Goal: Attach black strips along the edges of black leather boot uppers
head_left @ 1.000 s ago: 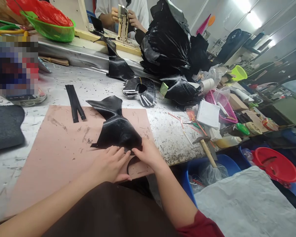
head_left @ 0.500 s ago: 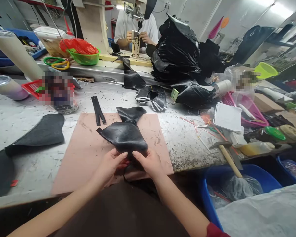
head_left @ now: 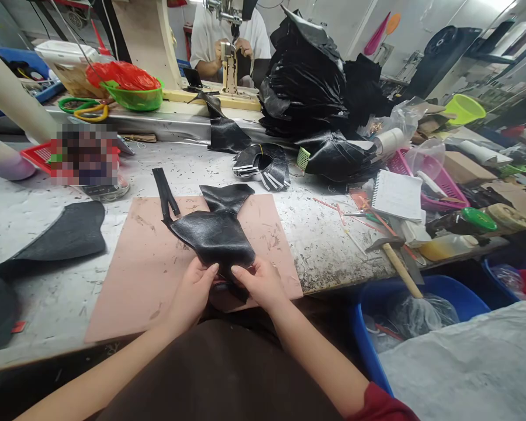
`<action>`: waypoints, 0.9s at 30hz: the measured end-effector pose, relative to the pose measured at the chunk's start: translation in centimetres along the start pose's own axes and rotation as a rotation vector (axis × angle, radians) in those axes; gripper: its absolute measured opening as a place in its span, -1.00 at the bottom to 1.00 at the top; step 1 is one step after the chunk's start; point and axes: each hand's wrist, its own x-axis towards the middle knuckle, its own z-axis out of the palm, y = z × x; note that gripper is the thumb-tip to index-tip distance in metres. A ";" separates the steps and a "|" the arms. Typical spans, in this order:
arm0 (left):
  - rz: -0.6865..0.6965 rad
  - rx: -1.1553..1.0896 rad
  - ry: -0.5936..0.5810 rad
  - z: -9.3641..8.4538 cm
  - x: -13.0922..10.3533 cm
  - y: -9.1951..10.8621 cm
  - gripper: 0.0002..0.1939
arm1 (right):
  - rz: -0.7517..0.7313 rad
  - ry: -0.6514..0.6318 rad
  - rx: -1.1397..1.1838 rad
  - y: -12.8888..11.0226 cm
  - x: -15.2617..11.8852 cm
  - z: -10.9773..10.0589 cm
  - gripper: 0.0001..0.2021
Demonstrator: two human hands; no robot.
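Observation:
A glossy black leather piece [head_left: 214, 237], narrow at its waist, lies over a pink board [head_left: 127, 263] at the bench's front edge. My left hand [head_left: 198, 286] pinches its near edge, thumb on top and fingers underneath. Close beside it, my right hand [head_left: 259, 280] grips the same edge in the same way. Below the hands hangs more dark material, partly hidden by them. A black zipper [head_left: 164, 192] with two split tails lies just beyond the leather's left corner. Flat on the bench at left is another dark leather piece [head_left: 65, 234].
A tall stack of black leather pieces [head_left: 307, 82] stands at the back. A person [head_left: 232, 44] works at a sewing machine [head_left: 230, 70] opposite. To the right lie a notebook [head_left: 397, 196] and a hammer [head_left: 401, 269], its handle over a blue bin [head_left: 359, 327].
The whole view has shifted slightly, the bench appearing further left and up. Both hands keep their grip on the leather piece, whose left corner now sits nearer the zipper's tails.

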 end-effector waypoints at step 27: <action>0.048 -0.038 0.007 -0.2 -0.1 -0.5 -0.37 | -0.098 0.052 -0.042 -0.5 -0.4 0.4 -0.82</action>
